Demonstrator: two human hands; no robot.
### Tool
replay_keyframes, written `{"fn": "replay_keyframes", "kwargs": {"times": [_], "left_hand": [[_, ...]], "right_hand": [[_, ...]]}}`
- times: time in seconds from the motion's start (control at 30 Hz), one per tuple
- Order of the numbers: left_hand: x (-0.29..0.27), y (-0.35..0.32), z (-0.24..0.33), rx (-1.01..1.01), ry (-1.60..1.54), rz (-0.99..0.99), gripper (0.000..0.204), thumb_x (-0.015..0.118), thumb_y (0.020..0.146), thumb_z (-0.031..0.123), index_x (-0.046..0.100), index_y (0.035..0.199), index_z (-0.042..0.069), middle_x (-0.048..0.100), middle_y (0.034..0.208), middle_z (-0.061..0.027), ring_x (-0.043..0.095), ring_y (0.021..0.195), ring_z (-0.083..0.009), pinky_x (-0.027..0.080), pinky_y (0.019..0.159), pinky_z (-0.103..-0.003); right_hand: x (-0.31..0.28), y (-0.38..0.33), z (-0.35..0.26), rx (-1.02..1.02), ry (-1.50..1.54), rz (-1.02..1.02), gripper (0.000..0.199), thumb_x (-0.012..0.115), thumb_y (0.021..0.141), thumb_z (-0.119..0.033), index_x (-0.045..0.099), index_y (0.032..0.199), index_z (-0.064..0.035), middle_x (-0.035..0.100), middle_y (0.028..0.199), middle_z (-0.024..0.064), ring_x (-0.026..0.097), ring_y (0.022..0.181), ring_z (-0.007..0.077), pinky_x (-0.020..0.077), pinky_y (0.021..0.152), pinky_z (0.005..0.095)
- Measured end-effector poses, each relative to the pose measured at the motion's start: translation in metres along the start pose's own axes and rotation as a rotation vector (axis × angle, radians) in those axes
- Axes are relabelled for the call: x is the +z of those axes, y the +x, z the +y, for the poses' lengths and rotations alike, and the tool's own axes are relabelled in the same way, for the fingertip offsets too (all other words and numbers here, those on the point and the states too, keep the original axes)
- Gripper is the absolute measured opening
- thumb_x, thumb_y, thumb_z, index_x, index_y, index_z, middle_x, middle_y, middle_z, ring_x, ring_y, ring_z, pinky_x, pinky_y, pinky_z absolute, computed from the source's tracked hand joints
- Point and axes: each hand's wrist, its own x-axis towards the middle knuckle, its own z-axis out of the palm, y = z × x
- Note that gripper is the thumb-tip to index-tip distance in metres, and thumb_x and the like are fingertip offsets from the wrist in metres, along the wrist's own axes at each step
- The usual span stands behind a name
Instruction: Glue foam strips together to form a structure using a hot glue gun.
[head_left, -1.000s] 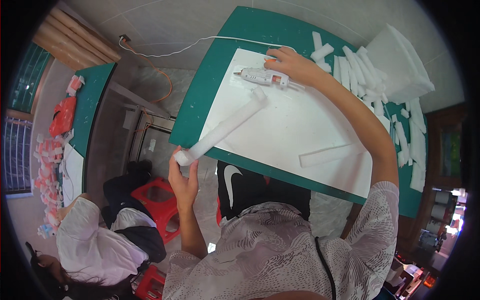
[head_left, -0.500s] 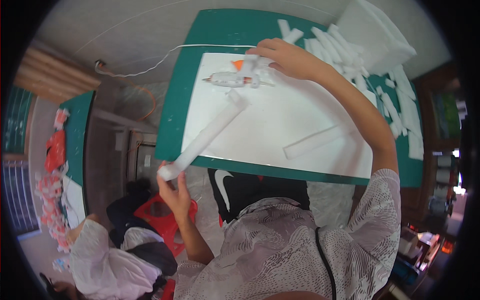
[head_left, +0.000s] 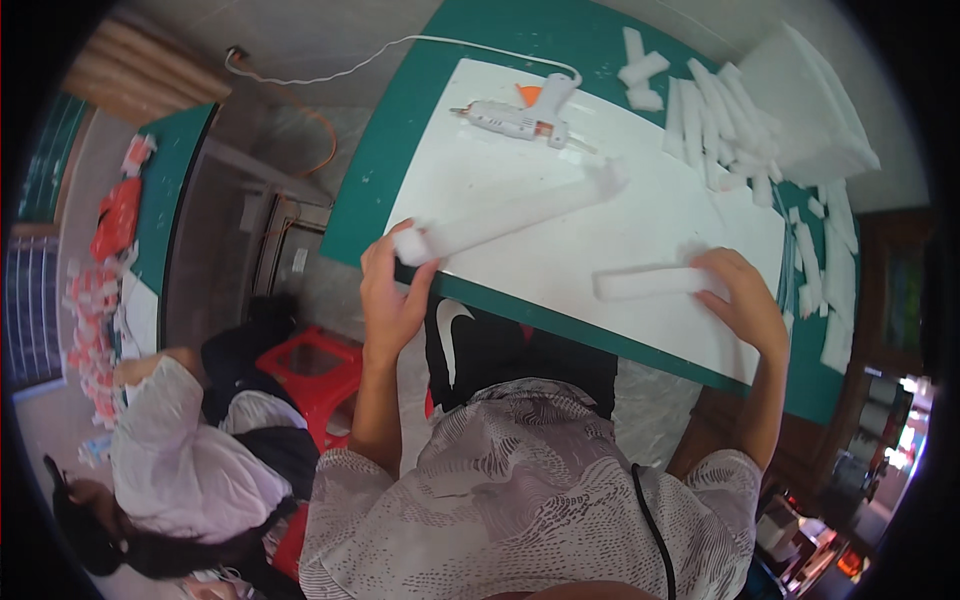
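My left hand [head_left: 392,290] grips one end of a long white foam strip [head_left: 510,218], which slants up to the right over a white board [head_left: 470,190]. Short blocks stand out at both ends of that strip. My right hand [head_left: 742,298] is closed on the right end of a shorter foam strip [head_left: 650,284] at the board's right part. Toward the far left of the board lies a white glue gun [head_left: 510,120] with an orange trigger, on its side, apart from both hands.
Loose foam strips [head_left: 715,120] are heaped at the far right beside a large white foam block [head_left: 815,105]. The glue gun's white cord [head_left: 400,42] runs left to a wall outlet. Another person in white [head_left: 200,450] sits at left by a red stool [head_left: 310,375].
My right hand has left the glue gun and come down to take hold of the shorter strip. My left hand has moved up and right with the long strip. The view has turned.
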Motion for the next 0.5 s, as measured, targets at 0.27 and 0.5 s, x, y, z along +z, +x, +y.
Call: {"fn": "replay_keyframes", "kwargs": {"times": [0.27,0.5], "left_hand": [[0.009,0.007,0.001,0.151,0.062,-0.076,0.048,0.074,0.08,0.007,0.056,0.123,-0.001,0.063,0.121,-0.0129,0.054,0.106,-0.0304,0.033,0.1,-0.039],[0.015,0.01,-0.006,0.214,0.073,-0.029,0.05,0.075,0.081,0.012,0.056,0.124,-0.002,0.063,0.112,-0.0153,0.054,0.106,-0.031,0.033,0.098,-0.04]], "right_hand": [[-0.027,0.029,-0.085,-0.312,0.028,0.283,0.038,0.072,0.079,-0.004,0.065,0.116,-0.0041,0.065,0.108,0.0141,0.062,0.1,0.0335,0.0497,0.088,0.0387],[-0.012,0.108,-0.105,-0.534,-0.122,0.2,0.037,0.067,0.084,-0.003,0.066,0.12,-0.0099,0.064,0.117,0.0108,0.059,0.11,0.0311,0.047,0.095,0.0407]]}}
